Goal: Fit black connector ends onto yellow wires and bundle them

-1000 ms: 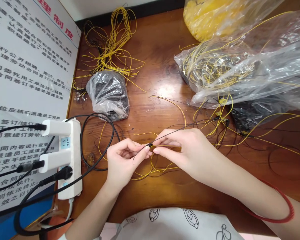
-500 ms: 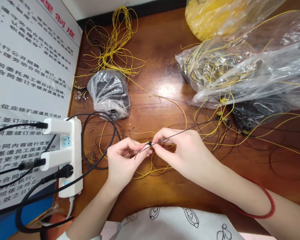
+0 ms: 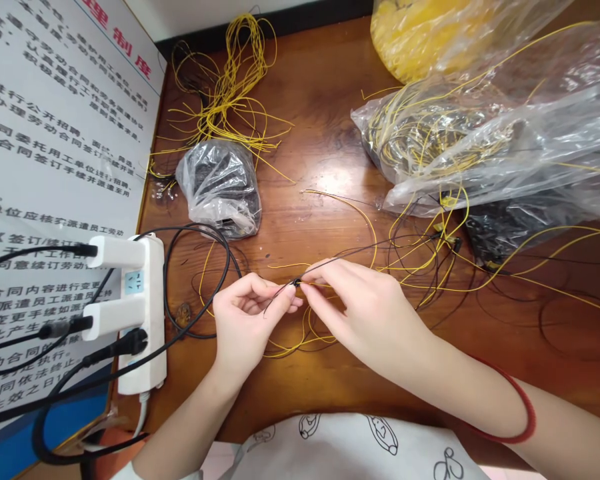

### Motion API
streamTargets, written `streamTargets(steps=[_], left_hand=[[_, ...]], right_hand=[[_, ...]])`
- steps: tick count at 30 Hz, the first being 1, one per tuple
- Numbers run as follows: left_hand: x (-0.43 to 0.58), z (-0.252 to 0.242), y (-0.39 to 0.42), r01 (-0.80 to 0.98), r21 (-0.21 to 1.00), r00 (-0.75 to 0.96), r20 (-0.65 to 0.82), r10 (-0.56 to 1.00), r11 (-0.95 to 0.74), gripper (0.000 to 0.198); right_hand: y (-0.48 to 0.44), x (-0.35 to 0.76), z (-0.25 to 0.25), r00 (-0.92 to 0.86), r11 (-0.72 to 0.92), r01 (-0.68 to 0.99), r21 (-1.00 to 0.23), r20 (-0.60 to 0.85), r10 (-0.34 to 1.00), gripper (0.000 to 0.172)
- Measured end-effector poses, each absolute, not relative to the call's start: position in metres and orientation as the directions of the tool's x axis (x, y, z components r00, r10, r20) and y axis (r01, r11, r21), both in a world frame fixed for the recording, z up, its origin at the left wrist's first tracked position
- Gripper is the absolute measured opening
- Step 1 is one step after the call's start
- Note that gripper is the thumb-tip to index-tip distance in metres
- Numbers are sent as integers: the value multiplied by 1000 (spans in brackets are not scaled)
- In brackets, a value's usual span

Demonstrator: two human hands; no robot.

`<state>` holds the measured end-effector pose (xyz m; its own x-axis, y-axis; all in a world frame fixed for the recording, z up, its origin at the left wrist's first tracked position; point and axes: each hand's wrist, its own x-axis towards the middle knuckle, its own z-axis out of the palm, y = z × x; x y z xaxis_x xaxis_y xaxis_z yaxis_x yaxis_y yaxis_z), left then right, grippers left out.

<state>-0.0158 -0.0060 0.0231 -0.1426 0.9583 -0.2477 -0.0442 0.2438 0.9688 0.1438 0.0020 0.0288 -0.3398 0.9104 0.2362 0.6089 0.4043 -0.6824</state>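
Note:
My left hand [image 3: 247,320] and my right hand [image 3: 363,310] meet fingertip to fingertip over the wooden table [image 3: 320,120]. Both pinch a thin black wire [image 3: 360,252] at a small black piece [image 3: 296,283] where the fingers touch. The wire runs from there up and right toward a tangle of yellow and black wires [image 3: 440,247]. A short black end curls down past my left fingers. Loose yellow wires [image 3: 300,337] lie on the table under both hands. A red bangle [image 3: 513,417] circles my right wrist.
A white power strip [image 3: 135,313] with plugs and black cables lies at the left beside a printed board [image 3: 50,147]. A small plastic bag [image 3: 220,187] of dark parts sits behind my left hand. Large clear bags [image 3: 490,133] of wires fill the right. Yellow wire loops [image 3: 225,100] lie at the back.
Both hands have shifted slightly left and up with the pinched wire. My right forearm has slid left, so the bangle sits further left.

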Motion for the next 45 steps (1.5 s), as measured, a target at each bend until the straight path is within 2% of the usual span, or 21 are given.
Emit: streamTargets(steps=[11, 26, 34, 40, 45], left_hand=[[-17, 25, -7, -73, 961, -127, -275, 953, 267, 23], [-16, 27, -6, 4, 971, -129, -235, 963, 238, 25], [-15, 26, -5, 26, 973, -138, -225, 964, 231, 24], [-14, 26, -5, 12, 973, -138, -226, 964, 230, 22], [-14, 26, -5, 27, 973, -153, -222, 963, 229, 23]], right_hand=[[5, 146, 31, -286, 322, 546, -774, 188, 939, 6], [9, 145, 29, -263, 200, 464, -863, 81, 961, 9], [13, 144, 35, -317, 190, 480, -856, 33, 948, 10], [17, 146, 37, -336, 112, 449, -886, -51, 941, 10], [12, 147, 35, -291, 161, 454, -876, 25, 956, 7]])
